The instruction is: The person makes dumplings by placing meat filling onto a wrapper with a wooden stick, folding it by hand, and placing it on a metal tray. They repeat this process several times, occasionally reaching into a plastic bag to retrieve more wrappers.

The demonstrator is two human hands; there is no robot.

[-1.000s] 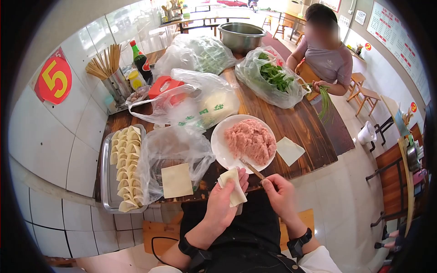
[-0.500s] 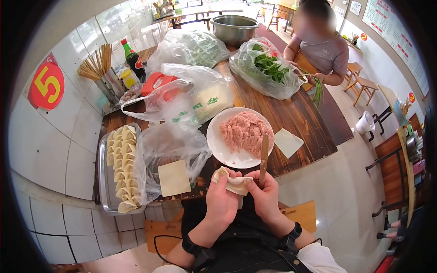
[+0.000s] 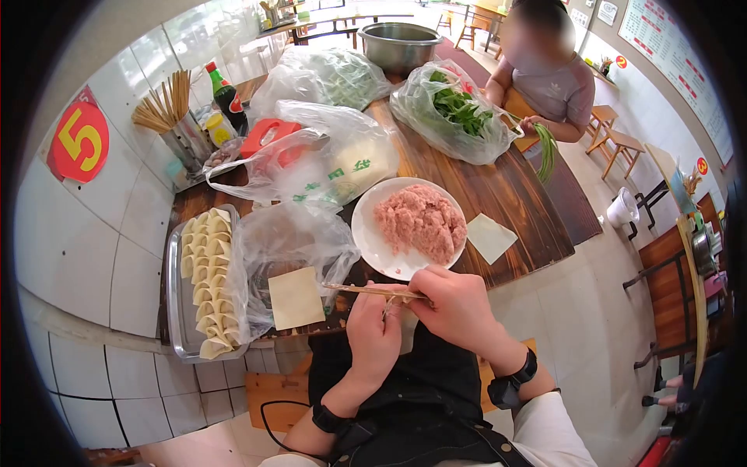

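Note:
My right hand [image 3: 457,307] grips a flat wooden stick [image 3: 356,289], which lies level across the top of my left hand. Closed fingers of my left hand [image 3: 374,333] hold a folded wonton wrapper, mostly hidden by the hands and stick. Just beyond them, a white plate [image 3: 369,253] carries a mound of pink minced meat [image 3: 420,220]. One square wrapper [image 3: 296,299] lies left of my hands on a clear plastic bag [image 3: 257,233]; another wrapper [image 3: 491,238] rests on the table right of the plate. Folded wontons [image 3: 210,280] fill rows in a tray [image 3: 176,311] at the left.
Plastic bags [image 3: 342,159], a bag of green leaves [image 3: 459,117] and a metal pot [image 3: 399,47] occupy the wooden table [image 3: 529,206]. Chopsticks [image 3: 167,105] and a bottle [image 3: 226,97] stand by the tiled wall. Across the table, a person [image 3: 556,93] holds green stalks [image 3: 547,152].
My right hand has turned over and moved inward, swinging the stick from upright to level over my left hand. The wrapper is now mostly covered. The other person's stalks have shifted.

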